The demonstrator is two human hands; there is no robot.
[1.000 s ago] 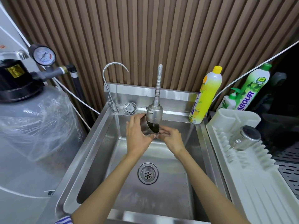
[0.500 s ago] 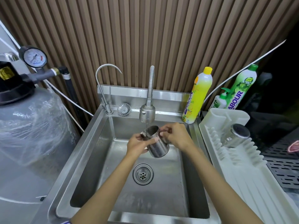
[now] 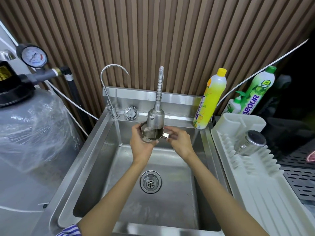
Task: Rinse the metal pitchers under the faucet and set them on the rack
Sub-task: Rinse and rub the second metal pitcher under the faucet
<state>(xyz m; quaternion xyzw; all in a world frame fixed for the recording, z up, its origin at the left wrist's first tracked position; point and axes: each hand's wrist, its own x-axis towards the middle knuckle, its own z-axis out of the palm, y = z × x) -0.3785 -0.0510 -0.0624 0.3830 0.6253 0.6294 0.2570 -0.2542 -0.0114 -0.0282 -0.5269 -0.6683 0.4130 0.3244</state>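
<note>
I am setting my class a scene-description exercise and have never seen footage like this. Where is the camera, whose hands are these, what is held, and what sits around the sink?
There is no machine here. A person wears one wide-angle camera on the head, and it looks down at their own bare hands. The left hand grips a metal pitcher under the faucet, above a steel sink. The right hand pinches the pitcher's handle. To the right, a white rack holds a second pitcher, tilted with its base up. Behind them stand a yellow bottle and a green bottle.
</note>
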